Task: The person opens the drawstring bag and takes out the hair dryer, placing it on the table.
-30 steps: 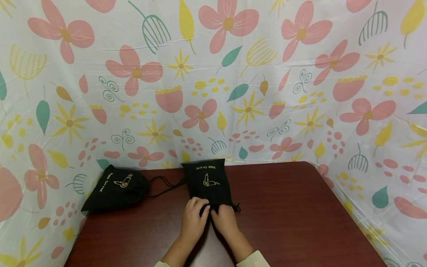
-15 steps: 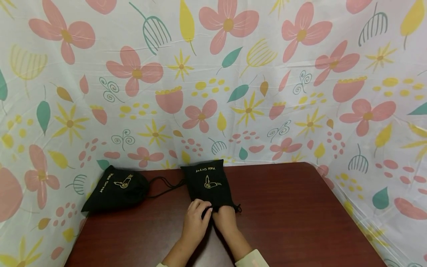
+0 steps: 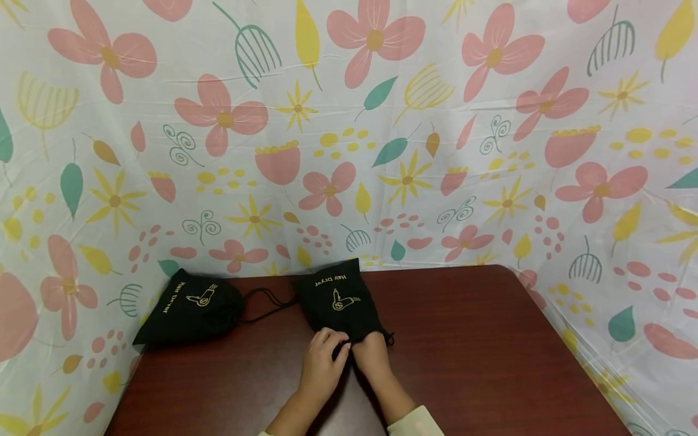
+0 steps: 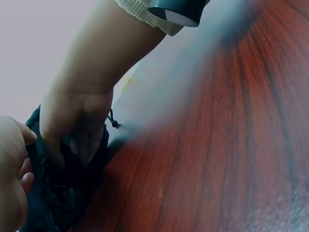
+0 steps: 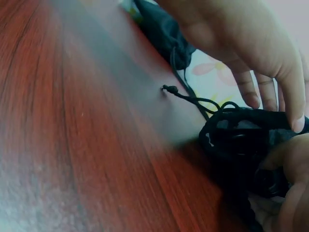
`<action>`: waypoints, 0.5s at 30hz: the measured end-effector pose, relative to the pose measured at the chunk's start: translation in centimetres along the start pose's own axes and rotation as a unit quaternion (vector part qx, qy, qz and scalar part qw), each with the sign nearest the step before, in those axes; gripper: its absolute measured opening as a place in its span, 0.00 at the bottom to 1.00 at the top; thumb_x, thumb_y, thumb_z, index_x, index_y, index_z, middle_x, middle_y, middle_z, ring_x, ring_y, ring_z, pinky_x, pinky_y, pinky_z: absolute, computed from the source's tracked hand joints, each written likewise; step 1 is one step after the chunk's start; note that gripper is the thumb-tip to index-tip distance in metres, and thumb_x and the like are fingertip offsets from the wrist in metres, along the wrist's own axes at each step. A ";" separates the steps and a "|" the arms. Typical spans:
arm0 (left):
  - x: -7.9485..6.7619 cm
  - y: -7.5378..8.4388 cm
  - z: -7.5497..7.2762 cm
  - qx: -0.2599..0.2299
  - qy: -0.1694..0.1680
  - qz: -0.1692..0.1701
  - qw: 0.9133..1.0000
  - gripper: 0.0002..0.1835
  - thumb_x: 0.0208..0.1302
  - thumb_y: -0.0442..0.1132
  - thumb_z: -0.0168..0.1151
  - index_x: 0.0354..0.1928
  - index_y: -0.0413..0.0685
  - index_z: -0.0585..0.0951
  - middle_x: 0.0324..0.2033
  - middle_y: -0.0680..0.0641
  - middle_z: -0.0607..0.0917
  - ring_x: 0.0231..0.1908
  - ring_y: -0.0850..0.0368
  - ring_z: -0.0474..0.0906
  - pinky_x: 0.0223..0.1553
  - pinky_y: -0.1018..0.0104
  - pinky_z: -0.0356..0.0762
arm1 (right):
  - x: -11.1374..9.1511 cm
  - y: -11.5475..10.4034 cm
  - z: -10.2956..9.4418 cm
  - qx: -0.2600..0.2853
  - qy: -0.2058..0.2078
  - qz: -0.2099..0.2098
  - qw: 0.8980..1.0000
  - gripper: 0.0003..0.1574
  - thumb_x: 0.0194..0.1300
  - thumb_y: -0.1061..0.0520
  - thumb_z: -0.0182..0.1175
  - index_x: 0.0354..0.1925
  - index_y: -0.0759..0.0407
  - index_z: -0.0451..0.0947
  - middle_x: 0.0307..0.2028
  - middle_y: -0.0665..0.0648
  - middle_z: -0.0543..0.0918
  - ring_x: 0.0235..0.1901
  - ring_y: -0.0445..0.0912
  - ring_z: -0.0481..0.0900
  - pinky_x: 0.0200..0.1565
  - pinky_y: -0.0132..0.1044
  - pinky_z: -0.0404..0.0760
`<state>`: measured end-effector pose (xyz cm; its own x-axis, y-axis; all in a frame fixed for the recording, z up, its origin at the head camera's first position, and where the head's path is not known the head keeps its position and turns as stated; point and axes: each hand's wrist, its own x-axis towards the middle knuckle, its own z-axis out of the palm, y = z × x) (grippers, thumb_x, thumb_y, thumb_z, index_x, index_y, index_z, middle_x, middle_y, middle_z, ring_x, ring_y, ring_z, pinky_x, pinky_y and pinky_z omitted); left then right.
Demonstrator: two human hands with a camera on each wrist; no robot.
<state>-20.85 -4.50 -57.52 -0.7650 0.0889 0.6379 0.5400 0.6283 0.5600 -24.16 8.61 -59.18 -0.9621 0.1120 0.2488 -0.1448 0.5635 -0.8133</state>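
Observation:
A black drawstring bag [image 3: 337, 300] with "Hair Dryer" lettering and a gold dryer drawing lies at the table's back edge, its mouth toward me. My left hand [image 3: 322, 366] pinches the rim; in the right wrist view its thumb [image 5: 292, 108] lies over the cloth, with the other fingers behind. My right hand [image 3: 372, 357] reaches into the mouth, also seen from above in the left wrist view, where its fingers [image 4: 87, 145] point down inside. Dark glossy parts [image 5: 241, 140] show within the bag. I cannot tell whether the right fingers grip them.
A second, fuller black drawstring bag [image 3: 191, 312] lies to the left, its cord [image 3: 267, 300] stretching toward the first bag. A knotted cord end [image 5: 170, 89] sticks out beside the open mouth. The reddish-brown table [image 3: 469, 351] meets a flowered cloth [image 3: 414, 181] behind.
The bag's far end has swung slightly left and its cloth has bunched. Both hands have shifted a little to the right, with the right hand staying in the mouth.

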 end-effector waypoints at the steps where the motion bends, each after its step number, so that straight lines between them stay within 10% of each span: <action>1: 0.0 0.1 0.0 0.000 -0.003 -0.002 1.000 0.07 0.58 0.35 0.69 0.37 0.53 0.84 0.33 0.55 0.80 0.34 0.65 0.74 0.35 0.72 0.74 | 0.1 0.0 0.0 0.016 0.001 0.006 1.000 0.03 0.62 0.61 0.62 0.35 0.54 0.83 0.30 0.53 0.83 0.26 0.39 0.74 0.33 0.31 0.75; 7: -0.1 0.5 -0.1 -0.010 -0.017 -0.020 1.000 0.06 0.58 0.36 0.69 0.37 0.54 0.84 0.33 0.55 0.79 0.34 0.65 0.73 0.35 0.72 0.74 | 0.2 0.0 -0.2 0.126 -0.001 0.054 0.991 0.07 0.64 0.63 0.60 0.42 0.58 0.82 0.39 0.58 0.84 0.34 0.41 0.77 0.39 0.32 0.78; 15: -0.1 0.9 -0.3 -0.024 -0.028 -0.032 0.999 0.06 0.59 0.36 0.68 0.38 0.53 0.84 0.33 0.55 0.79 0.33 0.65 0.73 0.35 0.73 0.73 | 0.0 -0.9 -0.7 0.299 -0.049 0.150 0.941 0.23 0.67 0.55 0.61 0.59 0.61 0.74 0.56 0.60 0.78 0.47 0.42 0.77 0.47 0.31 0.77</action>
<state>-20.18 -4.15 -56.90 -0.8158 0.0935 0.5708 0.5050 0.5962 0.6241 -23.91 8.69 -58.09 -0.9929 0.1000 -0.0650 0.0605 -0.0470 -0.9971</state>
